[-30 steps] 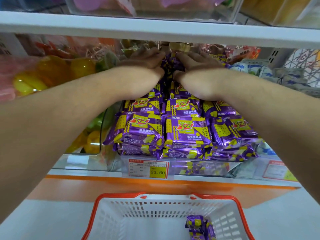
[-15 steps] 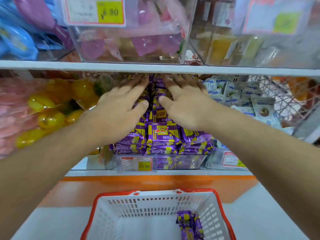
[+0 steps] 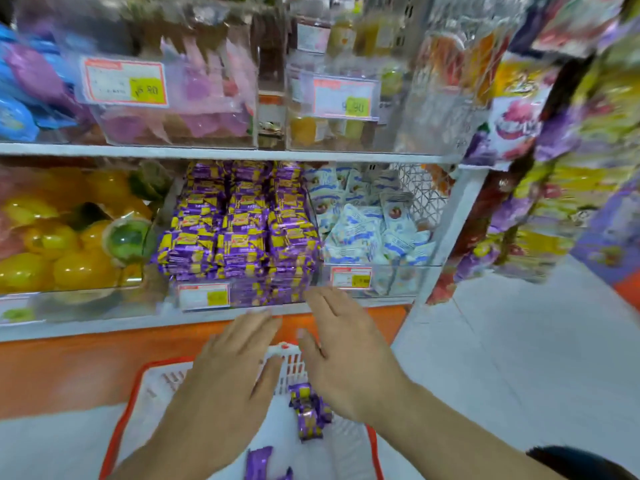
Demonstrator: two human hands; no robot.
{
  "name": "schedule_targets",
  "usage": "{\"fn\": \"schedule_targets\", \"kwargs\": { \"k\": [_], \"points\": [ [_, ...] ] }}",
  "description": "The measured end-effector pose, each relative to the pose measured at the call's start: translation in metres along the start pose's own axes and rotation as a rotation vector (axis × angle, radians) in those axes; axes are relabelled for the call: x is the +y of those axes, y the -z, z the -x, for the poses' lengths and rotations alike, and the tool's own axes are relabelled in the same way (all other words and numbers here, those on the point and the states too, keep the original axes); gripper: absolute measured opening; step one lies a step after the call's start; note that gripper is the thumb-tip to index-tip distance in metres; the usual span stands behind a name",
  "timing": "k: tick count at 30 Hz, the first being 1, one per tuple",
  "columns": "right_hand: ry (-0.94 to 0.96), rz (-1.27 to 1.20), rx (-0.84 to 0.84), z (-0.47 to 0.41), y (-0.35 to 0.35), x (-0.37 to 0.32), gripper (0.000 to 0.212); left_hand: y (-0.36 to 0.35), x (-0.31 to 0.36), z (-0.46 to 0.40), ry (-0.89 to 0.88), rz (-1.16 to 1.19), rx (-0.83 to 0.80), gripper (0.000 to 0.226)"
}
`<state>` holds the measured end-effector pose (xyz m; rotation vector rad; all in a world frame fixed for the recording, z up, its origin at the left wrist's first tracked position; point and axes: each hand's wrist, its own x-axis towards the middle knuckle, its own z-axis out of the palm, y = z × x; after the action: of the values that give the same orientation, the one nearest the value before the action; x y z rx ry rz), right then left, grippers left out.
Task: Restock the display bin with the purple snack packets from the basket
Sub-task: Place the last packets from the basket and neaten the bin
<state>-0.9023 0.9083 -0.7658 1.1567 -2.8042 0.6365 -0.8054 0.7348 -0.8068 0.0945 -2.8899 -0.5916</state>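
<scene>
The clear display bin on the lower shelf holds stacked rows of purple-and-yellow snack packets. Below it on the floor stands a white basket with a red rim, with a few purple packets loose inside. My left hand and my right hand hover side by side over the basket, palms down, fingers straight and spread, holding nothing. Both are clear of the bin and just in front of the shelf's edge.
Yellow and green fruit jelly cups fill the bin to the left. White-and-blue packets fill the bin to the right. An upper shelf carries more clear bins. Hanging snack bags crowd the right side.
Both hands have pulled back out of the purple packets' bin and dropped down to just above the basket. The view has tilted and swung right.
</scene>
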Motion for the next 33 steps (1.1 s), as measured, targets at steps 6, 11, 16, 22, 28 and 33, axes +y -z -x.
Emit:
{"fn": "schedule_targets", "kwargs": {
  "k": [6, 11, 16, 22, 28, 33],
  "points": [
    [-0.196, 0.023, -0.188, 0.047, -0.082, 0.063, 0.072, -0.091, -0.016, 0.027, 0.127, -0.064, -0.246, 0.071],
    [-0.352, 0.024, -0.294, 0.063, -0.134, 0.111, 0.082, -0.148, -0.031, 0.033, 0.223, 0.0, -0.384, 0.062],
    [-0.323, -0.009, -0.252, 0.092, -0.189, 0.124, 0.078, -0.203, -0.05, 0.04, 0.272, 0.014, -0.503, 0.064],
    [-0.336, 0.047, -0.179, 0.096, -0.204, 0.121, 0.078, -0.266, -0.064, 0.024, 0.24, 0.049, -0.55, 0.066],
    [-0.31, 0.059, -0.171, 0.095, -0.206, 0.123, 0.076, -0.331, -0.079, -0.009, 0.149, 0.01, -0.643, 0.072],
    [-0.33, 0.095, -0.186, 0.093, -0.204, 0.12, 0.076, -0.35, -0.088, -0.015, 0.144, -0.102, -0.633, 0.066]
  ]
}}
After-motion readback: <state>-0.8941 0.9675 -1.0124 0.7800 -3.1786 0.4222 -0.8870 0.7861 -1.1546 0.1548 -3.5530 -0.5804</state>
